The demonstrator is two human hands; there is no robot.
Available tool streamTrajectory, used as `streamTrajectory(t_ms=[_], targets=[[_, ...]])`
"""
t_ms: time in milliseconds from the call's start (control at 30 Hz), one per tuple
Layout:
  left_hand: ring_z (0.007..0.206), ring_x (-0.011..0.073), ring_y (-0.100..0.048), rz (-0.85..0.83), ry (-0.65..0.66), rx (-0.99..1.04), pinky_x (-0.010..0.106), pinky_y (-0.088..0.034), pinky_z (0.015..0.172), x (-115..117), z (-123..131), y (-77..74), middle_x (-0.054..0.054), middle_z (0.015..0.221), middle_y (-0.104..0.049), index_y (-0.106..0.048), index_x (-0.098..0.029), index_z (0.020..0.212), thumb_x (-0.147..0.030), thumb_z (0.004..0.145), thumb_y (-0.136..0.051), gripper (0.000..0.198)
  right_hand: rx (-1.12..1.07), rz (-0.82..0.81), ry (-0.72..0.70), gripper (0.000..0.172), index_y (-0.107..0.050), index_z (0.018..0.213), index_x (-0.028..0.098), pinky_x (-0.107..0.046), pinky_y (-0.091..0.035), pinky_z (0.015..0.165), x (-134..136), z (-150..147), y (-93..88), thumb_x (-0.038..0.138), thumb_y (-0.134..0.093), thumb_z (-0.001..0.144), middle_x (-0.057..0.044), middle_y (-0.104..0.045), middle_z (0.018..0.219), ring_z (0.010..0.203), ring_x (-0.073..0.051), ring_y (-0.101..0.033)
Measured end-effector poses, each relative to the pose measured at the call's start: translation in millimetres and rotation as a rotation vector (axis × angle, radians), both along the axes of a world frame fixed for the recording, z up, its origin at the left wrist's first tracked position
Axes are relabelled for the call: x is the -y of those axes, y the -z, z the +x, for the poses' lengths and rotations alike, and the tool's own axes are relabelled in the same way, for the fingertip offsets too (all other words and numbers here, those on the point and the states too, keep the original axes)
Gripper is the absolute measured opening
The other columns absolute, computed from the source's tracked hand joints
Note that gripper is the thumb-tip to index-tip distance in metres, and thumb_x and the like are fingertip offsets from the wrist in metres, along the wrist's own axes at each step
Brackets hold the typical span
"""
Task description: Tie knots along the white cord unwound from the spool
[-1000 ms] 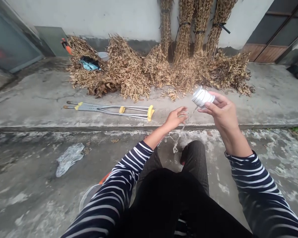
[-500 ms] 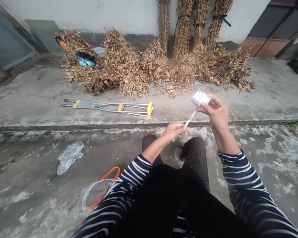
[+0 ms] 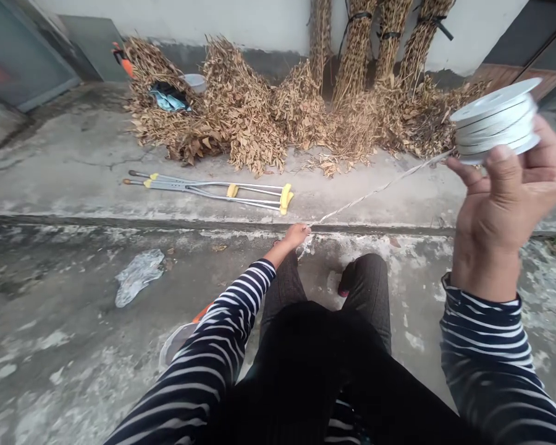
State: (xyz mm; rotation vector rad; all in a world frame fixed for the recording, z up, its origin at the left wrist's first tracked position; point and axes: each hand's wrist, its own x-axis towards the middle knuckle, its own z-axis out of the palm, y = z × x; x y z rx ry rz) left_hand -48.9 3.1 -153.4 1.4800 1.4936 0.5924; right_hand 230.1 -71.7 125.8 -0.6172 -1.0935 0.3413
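— Two hands busy, both on one cord?
— Yes. The right hand (image 3: 507, 207) is raised, fingers wrapped around a white spool (image 3: 495, 120). The left hand (image 3: 296, 235) is low near the knees, pinched shut on the white string (image 3: 375, 190), which runs taut between them.
— And behind?
— Crutches (image 3: 213, 188) lie on the concrete step (image 3: 74, 179), dry stalk bundles (image 3: 259, 117) near the wall.
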Motion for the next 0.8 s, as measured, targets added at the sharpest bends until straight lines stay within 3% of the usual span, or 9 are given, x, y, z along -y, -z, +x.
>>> streamTrajectory(t_ms=[133, 200, 300, 367, 467, 567, 633, 700, 800], targets=[[0.072, 0.0165, -0.066, -0.059, 0.02, 0.118, 0.028, -0.052, 0.076, -38, 5, -33.7, 0.001, 0.062, -0.063, -0.065, -0.014, 0.067, -0.026, 0.084, -0.072, 0.023, 0.103, 0.013, 0.03, 0.041, -0.083, 0.105, 0.03, -0.038, -0.067, 0.067, 10, 0, -12.9, 0.032, -0.092, 0.065, 0.001, -0.077, 0.103, 0.092, -0.025, -0.077], [0.084, 0.0174, -0.071, -0.082, 0.151, 0.299, 0.03, -0.056, 0.083, -53, 14, -56.5, 0.008, 0.084, -0.075, -0.072, -0.011, 0.084, -0.023, 0.088, -0.07, 0.013, 0.129, -0.018, -0.005, 0.042, -0.083, 0.105, 0.03, -0.035, -0.068, 0.065, 14, -5, -12.8, 0.031, -0.094, 0.064, 0.001, -0.078, 0.101, 0.087, -0.022, -0.077], [0.101, 0.0204, -0.074, -0.082, 0.37, 0.502, 0.034, -0.057, 0.092, -58, 34, -77.4, 0.013, 0.11, -0.077, -0.075, -0.014, 0.111, -0.023, 0.091, -0.067, 0.024, 0.141, -0.074, -0.084, 0.045, -0.083, 0.108, 0.025, -0.032, -0.068, 0.065, 18, -15, -11.0, 0.03, -0.096, 0.064, -0.003, -0.078, 0.102, 0.084, -0.02, -0.076], [0.103, 0.0225, -0.073, -0.06, 0.362, 0.406, 0.034, -0.057, 0.093, -47, 47, -75.7, 0.012, 0.108, -0.077, -0.077, -0.016, 0.109, -0.022, 0.086, -0.073, 0.025, 0.139, -0.102, -0.124, 0.045, -0.083, 0.109, 0.024, -0.033, -0.068, 0.065, 19, -21, -10.4, 0.028, -0.095, 0.065, -0.005, -0.078, 0.102, 0.085, -0.021, -0.076], [0.104, 0.0254, -0.072, -0.032, 0.249, 0.235, 0.033, -0.056, 0.094, -24, 61, -58.7, 0.011, 0.1, -0.077, -0.079, -0.015, 0.096, -0.01, 0.075, -0.077, 0.022, 0.117, -0.164, -0.156, 0.043, -0.082, 0.108, 0.024, -0.035, -0.069, 0.066, 21, -29, -8.3, 0.023, -0.094, 0.066, -0.005, -0.078, 0.104, 0.086, -0.02, -0.075], [0.108, 0.0251, -0.07, -0.004, 0.187, 0.195, 0.031, -0.057, 0.09, -7, 69, -50.8, 0.012, 0.107, -0.076, -0.077, -0.012, 0.11, -0.007, 0.08, -0.069, 0.031, 0.086, -0.221, -0.178, 0.043, -0.081, 0.104, 0.024, -0.035, -0.07, 0.064, 20, -35, -0.8, 0.02, -0.095, 0.064, -0.004, -0.078, 0.1, 0.083, -0.019, -0.074], [0.11, 0.0234, -0.069, 0.007, 0.141, 0.293, 0.027, -0.058, 0.08, 3, 74, -59.0, 0.014, 0.121, -0.073, -0.07, -0.012, 0.126, -0.01, 0.087, -0.063, 0.04, 0.062, -0.26, -0.191, 0.043, -0.08, 0.102, 0.023, -0.033, -0.07, 0.063, 17, -38, 7.3, 0.02, -0.096, 0.061, -0.003, -0.078, 0.098, 0.083, -0.018, -0.073], [0.113, 0.0226, -0.068, 0.014, 0.093, 0.527, 0.023, -0.058, 0.071, 16, 80, -75.8, 0.016, 0.134, -0.067, -0.065, -0.014, 0.134, -0.017, 0.09, -0.064, 0.045, 0.053, -0.309, -0.2, 0.044, -0.079, 0.102, 0.024, -0.034, -0.07, 0.065, 12, -40, 16.6, 0.022, -0.096, 0.062, -0.003, -0.078, 0.101, 0.087, -0.018, -0.073], [0.11, 0.0232, -0.068, -0.039, 0.133, 0.859, 0.022, -0.058, 0.067, 43, 89, -103.2, 0.016, 0.13, -0.068, -0.068, -0.013, 0.123, -0.031, 0.083, -0.079, 0.045, 0.121, -0.363, -0.203, 0.047, -0.076, 0.108, 0.027, -0.041, -0.071, 0.076, 3, -39, 29.8, 0.031, -0.095, 0.065, -0.002, -0.076, 0.11, 0.098, -0.021, -0.073]])
